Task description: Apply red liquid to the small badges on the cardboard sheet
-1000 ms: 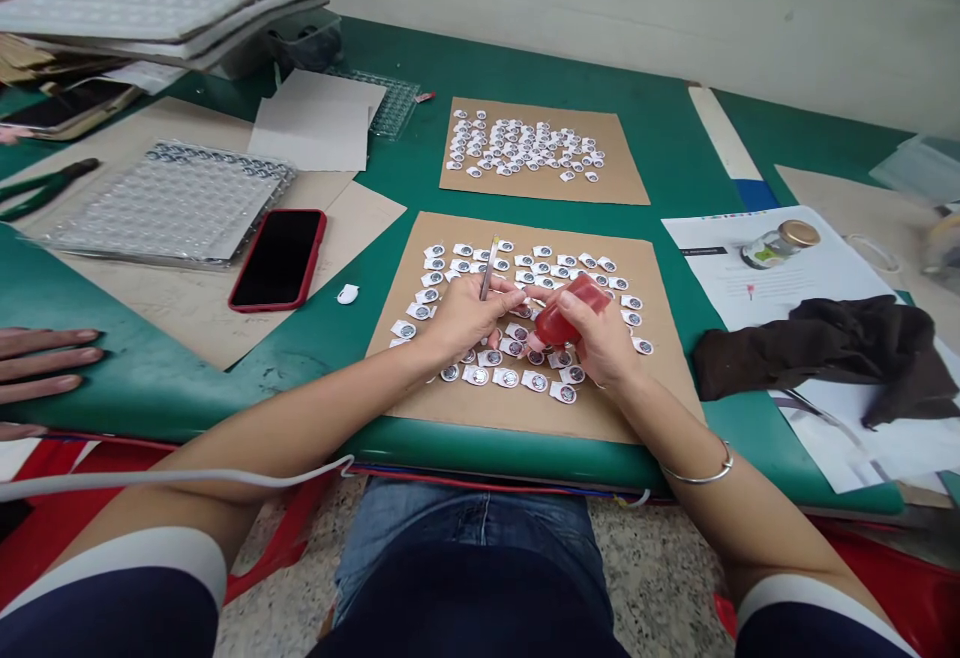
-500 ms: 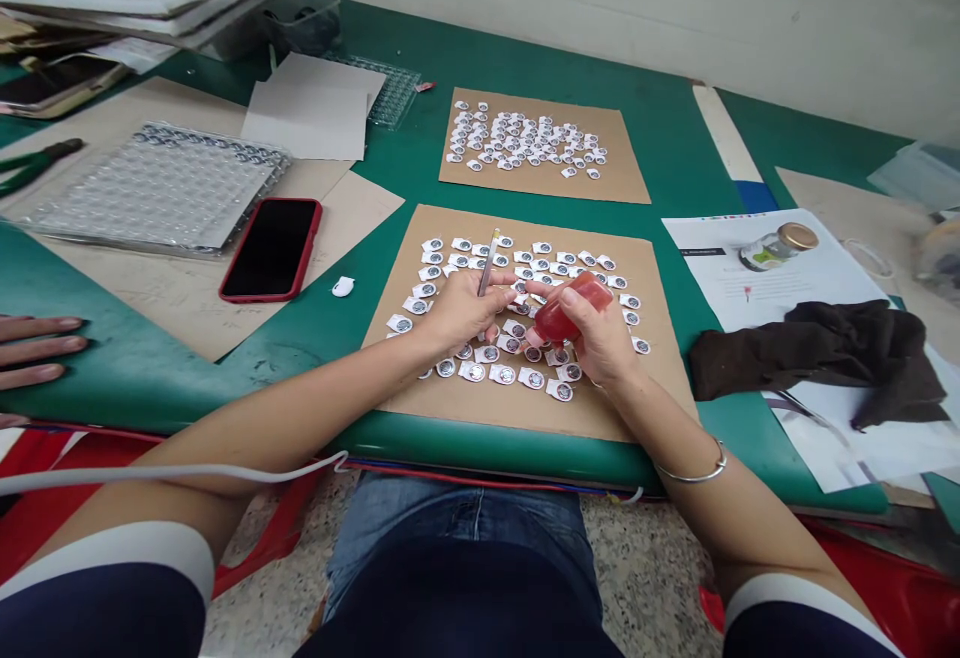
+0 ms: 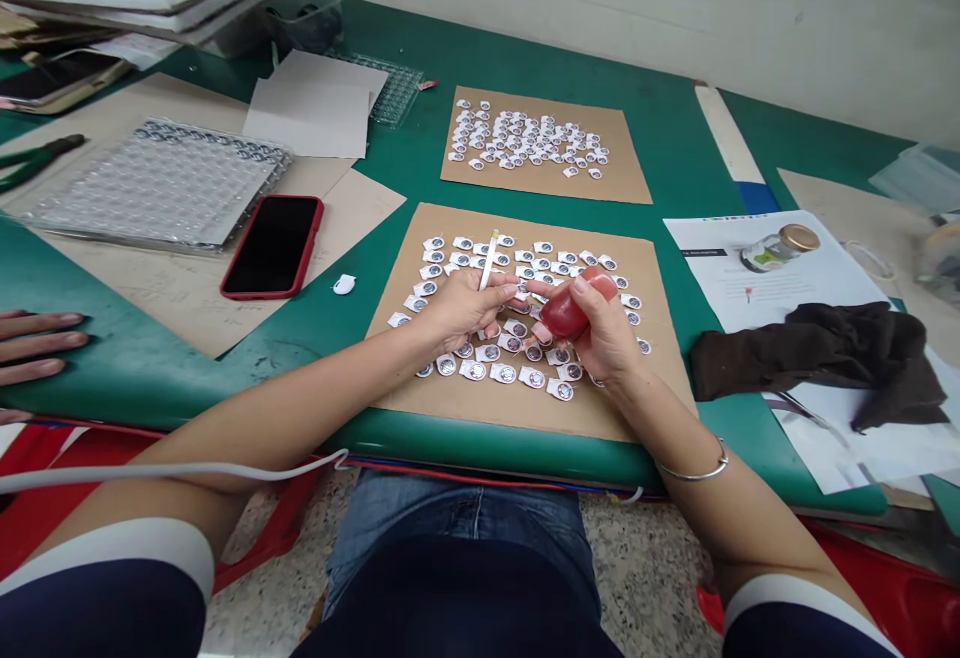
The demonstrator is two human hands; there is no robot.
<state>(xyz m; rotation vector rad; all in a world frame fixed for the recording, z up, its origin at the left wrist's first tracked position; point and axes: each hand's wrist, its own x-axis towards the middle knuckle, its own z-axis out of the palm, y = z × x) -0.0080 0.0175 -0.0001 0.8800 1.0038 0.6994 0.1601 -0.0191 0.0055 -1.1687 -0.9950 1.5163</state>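
Note:
My left hand [image 3: 466,306] is closed around a thin white pen-like stick [image 3: 488,260], which points up from between thumb and fingers. Its fingertips meet my right index finger over a small piece that I cannot make out clearly. A soft red squeeze bottle [image 3: 571,312] is gripped in my right hand [image 3: 609,340], tilted with its pale nozzle down to the left. Both hands are above a brown cardboard sheet [image 3: 480,410], where many small white tags with round dark-printed faces [image 3: 503,374] lie in loose rows.
Another cardboard sheet [image 3: 547,188] with similar tags lies behind. To the left are a red-cased phone [image 3: 271,248], a loose white piece [image 3: 344,284], plastic-wrapped sheets [image 3: 157,183] and another person's hand [image 3: 37,346]. On the right are a dark cloth [image 3: 817,348] and a glass jar [image 3: 776,250].
The red bottle has turned slightly in my right hand, its body shifting a little right and its nozzle lifting a bit. My left hand has barely moved.

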